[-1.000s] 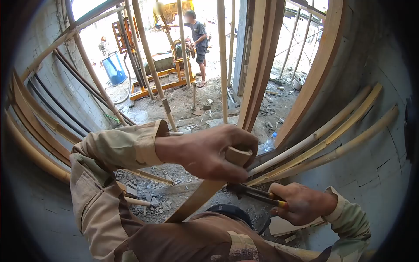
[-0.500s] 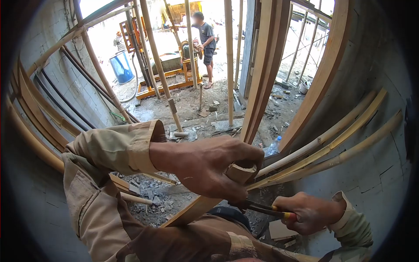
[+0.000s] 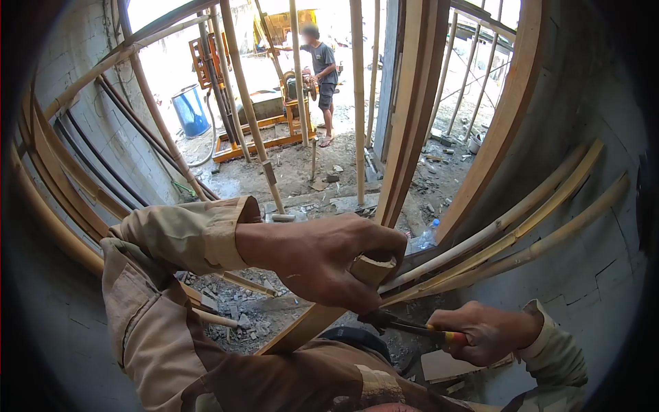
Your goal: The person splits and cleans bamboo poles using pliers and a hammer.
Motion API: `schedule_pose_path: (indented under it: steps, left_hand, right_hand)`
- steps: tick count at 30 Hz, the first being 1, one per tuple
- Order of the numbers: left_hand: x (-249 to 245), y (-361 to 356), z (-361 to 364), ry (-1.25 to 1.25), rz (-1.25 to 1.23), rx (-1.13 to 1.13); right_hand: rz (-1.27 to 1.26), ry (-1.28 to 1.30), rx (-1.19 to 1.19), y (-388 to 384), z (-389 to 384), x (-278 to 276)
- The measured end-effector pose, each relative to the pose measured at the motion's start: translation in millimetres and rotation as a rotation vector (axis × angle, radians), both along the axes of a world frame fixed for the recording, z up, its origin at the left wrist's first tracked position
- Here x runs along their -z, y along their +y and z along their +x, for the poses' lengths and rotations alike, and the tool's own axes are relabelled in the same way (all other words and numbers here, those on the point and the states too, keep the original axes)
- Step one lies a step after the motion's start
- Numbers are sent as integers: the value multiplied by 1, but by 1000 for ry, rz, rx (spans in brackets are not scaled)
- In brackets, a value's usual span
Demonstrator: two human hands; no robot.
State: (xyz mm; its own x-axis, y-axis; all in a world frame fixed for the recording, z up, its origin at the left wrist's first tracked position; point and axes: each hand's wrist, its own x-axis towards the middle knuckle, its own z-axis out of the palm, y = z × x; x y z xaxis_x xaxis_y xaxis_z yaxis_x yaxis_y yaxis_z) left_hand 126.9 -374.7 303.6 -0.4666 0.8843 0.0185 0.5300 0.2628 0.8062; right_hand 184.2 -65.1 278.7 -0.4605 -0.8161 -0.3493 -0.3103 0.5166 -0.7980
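Observation:
My left hand (image 3: 319, 257) reaches across in front of me, its fingers curled round the top of a pale pole (image 3: 373, 269) with a rough cut end. Lower on the right, my right hand (image 3: 484, 333) is closed on the red and yellow handles of pincers (image 3: 412, 325). The dark head of the pincers lies just below my left hand, close to the pole; whether it bites on anything cannot be made out. Behind my left hand stands a tall wooden post (image 3: 415, 117), and a timber (image 3: 302, 329) slants beneath it.
Bamboo poles (image 3: 522, 220) lean along the right wall, and others (image 3: 250, 103) stand upright ahead. Rubble (image 3: 254, 316) covers the ground. Outside, a person (image 3: 322, 75) stands at an orange-framed machine (image 3: 295, 117) near a blue drum (image 3: 190, 110). A plastic bottle (image 3: 429, 233) lies by the doorway.
Both hands keep their grips. My left hand and the pincers' head sit slightly further left in view, and more of that head shows below the left hand. The view has shifted a little.

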Motion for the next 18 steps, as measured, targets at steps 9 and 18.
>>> schedule_pose_path:
  steps: [9,18]
  left_hand:
    - [-8,-13,-1,90,-67,-106]
    - [-1,-18,-8,83,28,32]
  right_hand:
    - [144,1190,115,-15,2,2]
    - [-2,502,13,-12,-3,-6]
